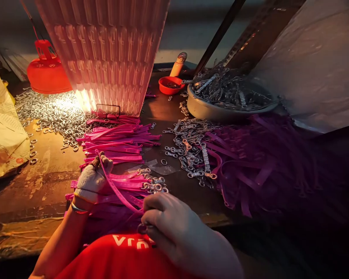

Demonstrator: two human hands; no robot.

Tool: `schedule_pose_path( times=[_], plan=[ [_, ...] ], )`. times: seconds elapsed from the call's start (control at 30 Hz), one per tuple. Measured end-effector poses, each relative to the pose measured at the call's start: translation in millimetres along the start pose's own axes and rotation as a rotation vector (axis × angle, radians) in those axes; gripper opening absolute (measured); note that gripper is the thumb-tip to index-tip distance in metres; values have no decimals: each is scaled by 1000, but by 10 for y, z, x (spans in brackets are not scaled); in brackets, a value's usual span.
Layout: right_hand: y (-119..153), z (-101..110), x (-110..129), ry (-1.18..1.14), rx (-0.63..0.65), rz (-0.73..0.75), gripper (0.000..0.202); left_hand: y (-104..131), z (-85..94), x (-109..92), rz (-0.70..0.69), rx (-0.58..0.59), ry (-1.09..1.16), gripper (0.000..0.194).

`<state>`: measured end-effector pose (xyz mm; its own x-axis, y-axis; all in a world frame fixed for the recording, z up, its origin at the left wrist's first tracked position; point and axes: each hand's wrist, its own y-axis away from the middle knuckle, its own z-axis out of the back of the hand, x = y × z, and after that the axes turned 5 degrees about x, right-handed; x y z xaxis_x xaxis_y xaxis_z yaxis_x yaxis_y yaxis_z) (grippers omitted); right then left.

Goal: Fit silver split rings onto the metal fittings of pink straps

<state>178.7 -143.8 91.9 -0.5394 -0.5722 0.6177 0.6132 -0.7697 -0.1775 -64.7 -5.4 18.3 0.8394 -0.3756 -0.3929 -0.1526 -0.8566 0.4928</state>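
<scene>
My left hand (91, 178), in a white work glove, is closed on one end of a pink strap (116, 188). That strap bows down to the right, where my right hand (170, 221), bare, pinches its other end. A dark ring-like piece shows under the right fingertips, partly hidden. Beneath and between the hands lie more pink straps (128, 186), some with metal rings (157, 187) at their right ends. Just beyond my left hand is a stack of pink straps (113, 145) laid side by side.
Loose metal rings (61, 116) lie under a red lamp (49, 75), beside a ribbed translucent sheet (110, 50). To the right are metal links (189, 147), a basin (209, 110) of metal pieces and a purple strap heap (264, 166). A red bowl (170, 90) stands at the back.
</scene>
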Motion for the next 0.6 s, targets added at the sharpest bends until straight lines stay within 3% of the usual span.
schedule_pose_path(
  times=[0.07, 0.17, 0.27, 0.33, 0.4, 0.47, 0.6],
  plan=[
    [36, -54, 6, -130, 136, 4, 7, 55, -97, -114, -86, -18, 27, 34],
    [-59, -154, -104, -368, 280, 101, 12, 231, -238, -202, -110, 72, -107, 24],
    [-252, -233, -253, -388, 105, 74, 18, 472, -281, -141, -201, 220, -516, 7],
    [-397, -271, -330, -276, -77, -20, 20, 630, -269, -34, -249, 296, -806, 15],
    [-527, -305, -372, -138, -177, -80, 23, 755, -251, 81, -226, 337, -1005, 30],
    [-617, -334, -380, 11, -192, -101, 25, 829, -236, 173, -182, 353, -1105, 39],
    [-644, -387, -351, 292, -104, -129, 23, 834, -197, 277, -146, 334, -1182, 43]
  ],
)
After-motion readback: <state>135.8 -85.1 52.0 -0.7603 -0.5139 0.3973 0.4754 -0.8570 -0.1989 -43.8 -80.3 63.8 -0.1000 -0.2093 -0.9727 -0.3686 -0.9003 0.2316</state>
